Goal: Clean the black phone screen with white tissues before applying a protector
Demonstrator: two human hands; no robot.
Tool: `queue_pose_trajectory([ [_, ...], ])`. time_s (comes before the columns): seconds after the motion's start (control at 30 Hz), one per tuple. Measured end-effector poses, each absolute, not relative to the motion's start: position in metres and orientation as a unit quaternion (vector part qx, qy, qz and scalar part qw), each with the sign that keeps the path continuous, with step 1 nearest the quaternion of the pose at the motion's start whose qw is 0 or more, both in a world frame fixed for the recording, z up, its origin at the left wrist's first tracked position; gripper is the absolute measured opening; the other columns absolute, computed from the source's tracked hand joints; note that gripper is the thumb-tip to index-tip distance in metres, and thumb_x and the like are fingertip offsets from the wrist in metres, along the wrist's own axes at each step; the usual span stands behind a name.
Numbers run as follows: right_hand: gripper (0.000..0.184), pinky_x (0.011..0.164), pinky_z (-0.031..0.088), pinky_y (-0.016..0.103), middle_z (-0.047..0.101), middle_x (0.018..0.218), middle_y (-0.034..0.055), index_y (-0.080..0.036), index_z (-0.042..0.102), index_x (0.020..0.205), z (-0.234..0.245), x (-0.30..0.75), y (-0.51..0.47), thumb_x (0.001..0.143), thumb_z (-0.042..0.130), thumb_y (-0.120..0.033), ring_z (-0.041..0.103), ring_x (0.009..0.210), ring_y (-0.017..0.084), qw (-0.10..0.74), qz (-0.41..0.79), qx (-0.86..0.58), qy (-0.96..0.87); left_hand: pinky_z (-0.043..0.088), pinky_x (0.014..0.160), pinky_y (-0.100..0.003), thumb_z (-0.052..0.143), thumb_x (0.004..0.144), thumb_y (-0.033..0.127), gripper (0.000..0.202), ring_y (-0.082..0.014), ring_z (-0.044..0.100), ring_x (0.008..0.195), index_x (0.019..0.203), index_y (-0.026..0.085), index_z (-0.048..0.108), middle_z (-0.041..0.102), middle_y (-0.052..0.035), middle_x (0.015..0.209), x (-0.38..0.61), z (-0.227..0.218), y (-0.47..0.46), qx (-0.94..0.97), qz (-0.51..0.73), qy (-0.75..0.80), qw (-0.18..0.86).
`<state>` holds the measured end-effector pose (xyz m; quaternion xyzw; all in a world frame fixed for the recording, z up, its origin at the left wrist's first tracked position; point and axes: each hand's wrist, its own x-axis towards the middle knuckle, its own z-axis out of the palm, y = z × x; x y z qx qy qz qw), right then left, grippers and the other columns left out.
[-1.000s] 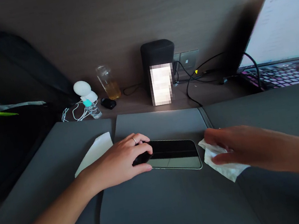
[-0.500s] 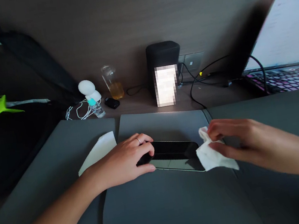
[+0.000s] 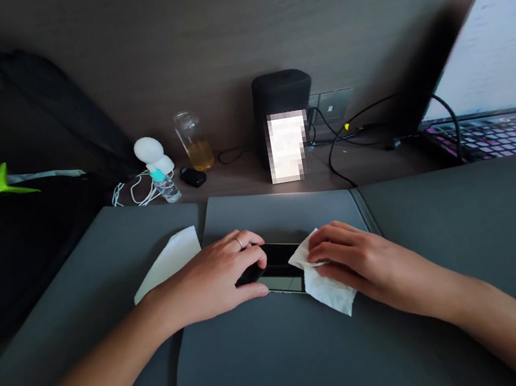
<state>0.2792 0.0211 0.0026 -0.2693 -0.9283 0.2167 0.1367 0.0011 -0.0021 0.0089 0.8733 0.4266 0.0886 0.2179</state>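
Note:
A smartphone [image 3: 280, 269] with a dark, glossy screen lies flat on the grey mat [image 3: 284, 358]. My left hand [image 3: 231, 269], a ring on one finger, grips the phone's left end between thumb and fingers. White tissue [image 3: 330, 292] is held in my right hand [image 3: 353, 253], whose fingers press it over the right part of the screen. Tissue and hand hide that end of the phone. A sheet of white paper [image 3: 171, 262] lies partly under my left wrist.
Behind the mat stand a small spray bottle [image 3: 166, 186], a white round-headed device [image 3: 149, 150], a glass bottle with amber liquid [image 3: 200, 153] and a black speaker [image 3: 279, 95]. A laptop [image 3: 498, 135] and cables [image 3: 331, 158] are at right, a black bag [image 3: 27, 255] at left.
My right hand has moved left with the tissue, from beyond the phone's right end onto its screen. My left hand keeps its grip in the same place.

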Motion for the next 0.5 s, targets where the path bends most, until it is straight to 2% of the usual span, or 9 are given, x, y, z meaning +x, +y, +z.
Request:
queue_pose_trajectory([
  [0.2, 0.021, 0.092, 0.047, 0.036, 0.063, 0.114, 0.007, -0.02, 0.065, 0.108, 0.003, 0.273, 0.018, 0.099, 0.047, -0.019, 0.057, 0.104, 0.019, 0.132, 0.249, -0.214, -0.935, 0.045, 0.096, -0.037, 0.066, 0.089, 0.033, 0.016, -0.0238, 0.054, 0.118, 0.099, 0.025, 0.057, 0.052, -0.0032, 0.132, 0.002, 0.008, -0.002, 0.875, 0.083, 0.428, 0.212],
  [0.33, 0.02, 0.089, 0.049, 0.035, 0.063, 0.116, 0.0071, -0.02, 0.067, 0.107, 0.001, 0.273, 0.016, 0.098, 0.049, -0.019, 0.058, 0.104, 0.019, 0.161, 0.238, -0.246, -0.926, 0.046, 0.095, -0.038, 0.066, 0.089, 0.033, 0.015, -0.0242, 0.054, 0.117, 0.098, 0.025, 0.058, 0.052, -0.0035, 0.131, 0.002, 0.008, -0.001, 0.875, 0.084, 0.425, 0.214],
  [0.5, 0.026, 0.096, 0.048, 0.038, 0.062, 0.12, 0.0088, -0.018, 0.066, 0.115, -0.001, 0.267, 0.013, 0.1, 0.046, -0.02, 0.056, 0.109, 0.021, 0.135, 0.251, -0.194, -0.939, 0.046, 0.096, -0.039, 0.068, 0.087, 0.032, 0.016, -0.0249, 0.054, 0.118, 0.098, 0.025, 0.058, 0.053, -0.0031, 0.131, 0.002, 0.007, -0.001, 0.873, 0.094, 0.428, 0.214],
])
